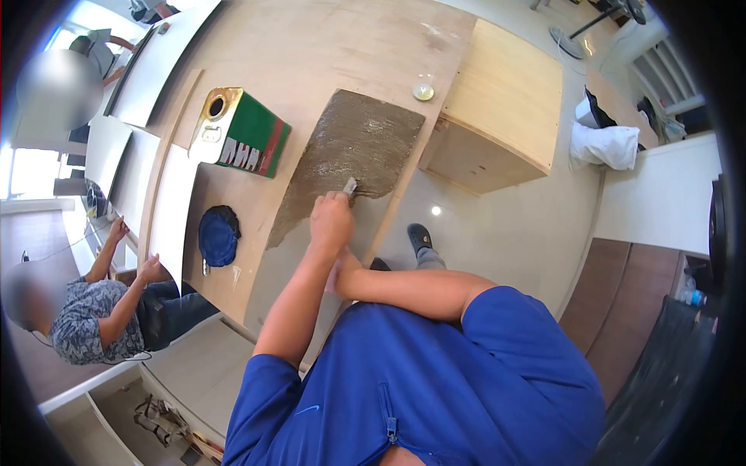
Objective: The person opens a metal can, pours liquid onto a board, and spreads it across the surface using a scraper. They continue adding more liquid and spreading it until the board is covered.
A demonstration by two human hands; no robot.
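Note:
My left hand (pixel 332 221) is closed around a scraper (pixel 350 186), its blade against a panel (pixel 291 272). Brown, wet-looking glue (pixel 353 140) covers the panel's far part in streaks; the near part is bare grey. My right hand (pixel 339 273) lies by the panel's near right side, behind my left forearm, its fingers hidden. To the left of the panel stands a green metal can (pixel 252 138) with a rusty opening on its pale top. Nearer to me sits a blue dish (pixel 218 237) with a dark, crusted rim.
A wooden box (pixel 497 101) adjoins the worktable (pixel 311 39) on the right. A small round yellowish object (pixel 423 92) lies near that edge. At left, another person (pixel 109 311) has both hands at a white sheet (pixel 169 202). A white bag (pixel 604 145) stands farther right.

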